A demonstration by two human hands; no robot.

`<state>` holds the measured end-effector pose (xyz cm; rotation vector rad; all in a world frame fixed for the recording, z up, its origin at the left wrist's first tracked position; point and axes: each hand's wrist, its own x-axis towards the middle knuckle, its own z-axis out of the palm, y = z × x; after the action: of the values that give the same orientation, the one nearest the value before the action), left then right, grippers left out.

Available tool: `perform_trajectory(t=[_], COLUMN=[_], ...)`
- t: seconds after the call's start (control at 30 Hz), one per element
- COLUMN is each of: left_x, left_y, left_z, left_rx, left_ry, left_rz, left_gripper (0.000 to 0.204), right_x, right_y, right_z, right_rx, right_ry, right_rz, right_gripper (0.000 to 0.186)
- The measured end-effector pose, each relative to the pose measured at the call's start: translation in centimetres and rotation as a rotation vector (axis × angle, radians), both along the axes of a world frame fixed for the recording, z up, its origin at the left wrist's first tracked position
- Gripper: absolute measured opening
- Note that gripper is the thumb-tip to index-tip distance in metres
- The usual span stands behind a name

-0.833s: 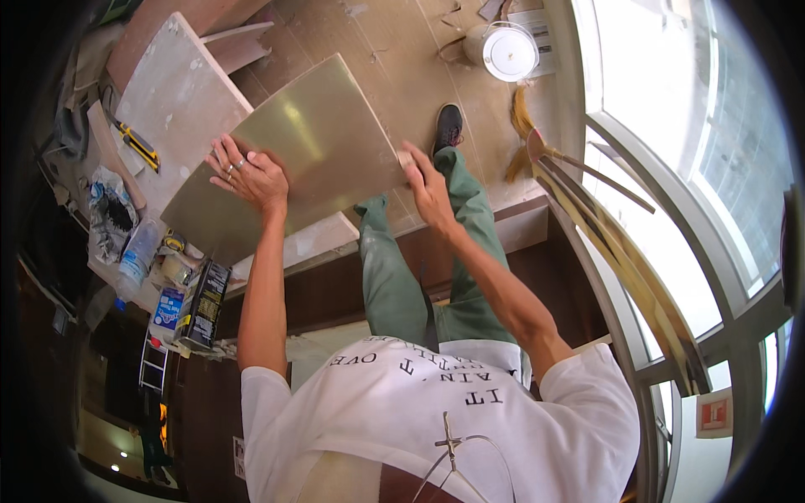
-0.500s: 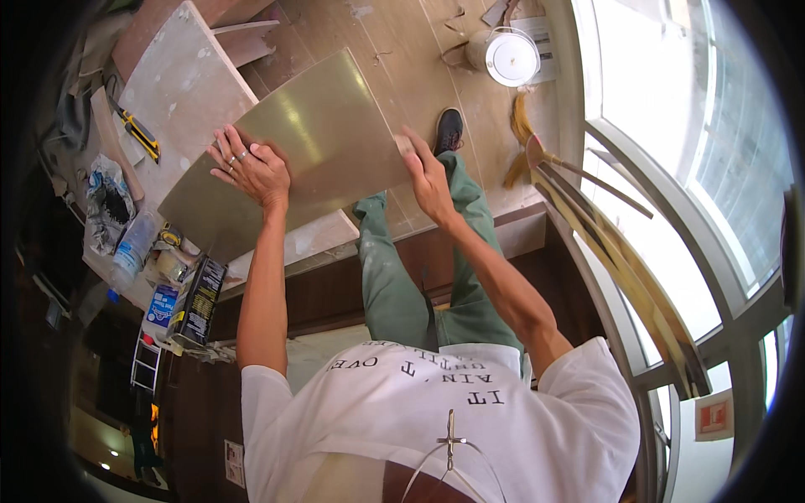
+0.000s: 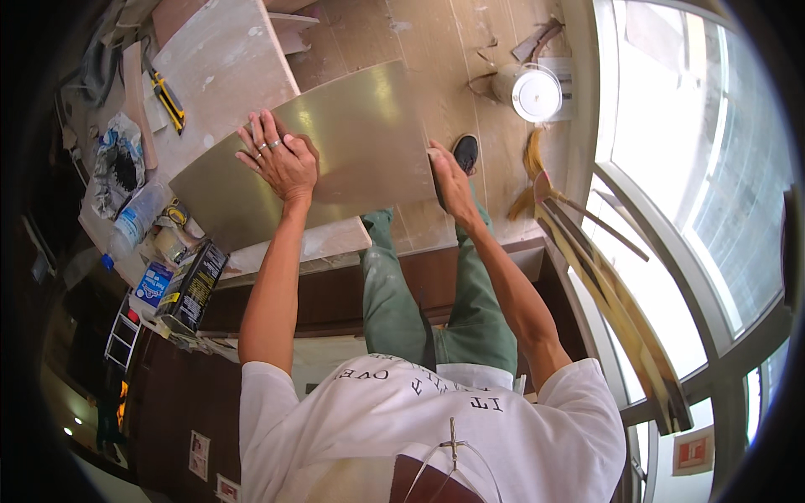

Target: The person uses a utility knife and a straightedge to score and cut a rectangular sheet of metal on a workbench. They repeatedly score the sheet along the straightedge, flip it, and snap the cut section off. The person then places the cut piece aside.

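A glossy brass-toned sheet (image 3: 360,142) lies over a pale, dusty board (image 3: 214,67). My left hand (image 3: 285,163) lies on the sheet with fingers spread, a ring or two showing. At the sheet's right edge my right hand (image 3: 453,184) has its fingers closed on a small pale block (image 3: 433,155), held against that edge. A yellow utility knife (image 3: 168,101) lies on the board to the left.
Along the left are a plastic bottle (image 3: 134,222), tins (image 3: 191,285) and a crumpled bag (image 3: 116,163). A lidded bucket (image 3: 537,99) and a straw broom (image 3: 532,168) sit at right beside long strips (image 3: 604,293) along the glazed window frame (image 3: 696,318). My legs show below the sheet.
The whole view has shifted, with floor objects appearing lower and further right. The sheet has turned slightly, its far corner further right, and both hands have moved with it.
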<state>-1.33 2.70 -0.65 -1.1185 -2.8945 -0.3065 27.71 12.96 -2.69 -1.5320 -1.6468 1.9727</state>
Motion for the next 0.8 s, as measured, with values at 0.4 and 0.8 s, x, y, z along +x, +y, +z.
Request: perform_trajectory(t=[0.4,0.8], left_x=[-0.3,0.3], left_y=[0.5,0.2], left_z=[0.7,1.1], left_rx=[0.009,0.015], left_ry=[-0.047,-0.073], left_rz=[0.036,0.078], left_gripper=[0.061,0.060], right_x=[-23.1,-5.6], right_y=[23.5,23.3], right_z=[5.1,2.7], right_rx=[0.267,-0.133], right_ry=[-0.042,-0.020], right_rz=[1.195,0.604], right_gripper=[0.067,0.061])
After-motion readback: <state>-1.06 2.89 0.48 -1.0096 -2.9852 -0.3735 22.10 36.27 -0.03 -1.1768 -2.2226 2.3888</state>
